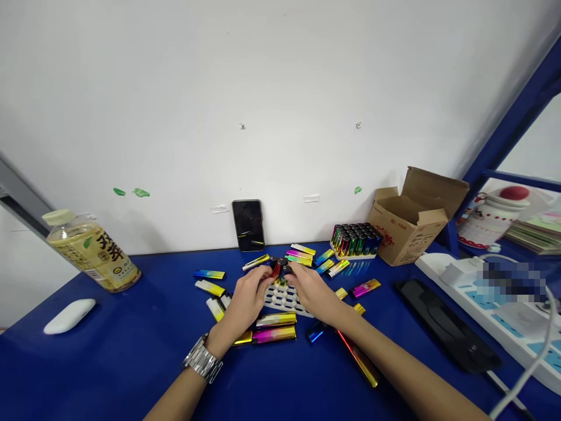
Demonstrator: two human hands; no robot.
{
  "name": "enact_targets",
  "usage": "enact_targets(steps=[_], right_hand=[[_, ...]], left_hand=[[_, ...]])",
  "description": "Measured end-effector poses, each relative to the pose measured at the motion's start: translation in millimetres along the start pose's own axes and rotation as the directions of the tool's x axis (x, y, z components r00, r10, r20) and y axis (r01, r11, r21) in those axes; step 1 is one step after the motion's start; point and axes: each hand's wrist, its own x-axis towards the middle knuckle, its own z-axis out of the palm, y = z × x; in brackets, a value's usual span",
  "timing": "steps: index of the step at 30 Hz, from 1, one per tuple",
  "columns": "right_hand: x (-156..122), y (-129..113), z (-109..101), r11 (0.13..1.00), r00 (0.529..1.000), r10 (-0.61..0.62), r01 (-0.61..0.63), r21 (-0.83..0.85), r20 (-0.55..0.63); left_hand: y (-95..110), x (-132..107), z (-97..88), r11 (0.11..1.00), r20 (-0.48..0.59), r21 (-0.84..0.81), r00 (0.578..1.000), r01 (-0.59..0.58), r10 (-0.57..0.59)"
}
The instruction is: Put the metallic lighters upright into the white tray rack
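Observation:
My left hand (250, 295), with a metal watch on the wrist, pinches a shiny red lighter (276, 271) with a black top. Close beside it, my right hand (310, 291) has its fingers closed on another black-topped lighter, mostly hidden. Both hands are over the far end of a white tray with holes (284, 299); I cannot tell how far the lighters reach into it. Shiny, flat, coloured pieces lie loose around the tray, among them a pink and yellow one (274, 335) in front and a yellow one (210, 287) on the left.
At the back right, a filled rack of lighters (356, 241) stands beside an open cardboard box (407, 219). A phone (248, 225) leans on the wall. On the left are a bottle (94, 251) and a white case (70, 316); on the right, a black device (445, 324) and a power strip (491, 321).

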Motion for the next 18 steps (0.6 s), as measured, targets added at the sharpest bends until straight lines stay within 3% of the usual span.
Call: enact_targets(steps=[10, 18], right_hand=[[1.7, 0.7, 0.9, 0.985, 0.992, 0.012, 0.011, 0.172, -0.129], [2.6, 2.5, 1.4, 0.992, 0.989, -0.007, 0.026, 0.127, -0.150]], left_hand=[[-3.3, 1.3, 1.9, 0.999, -0.024, 0.017, 0.998, 0.052, -0.051], [0.0, 3.2, -1.0, 0.983, 0.017, 0.163, 0.996, 0.086, -0.090]])
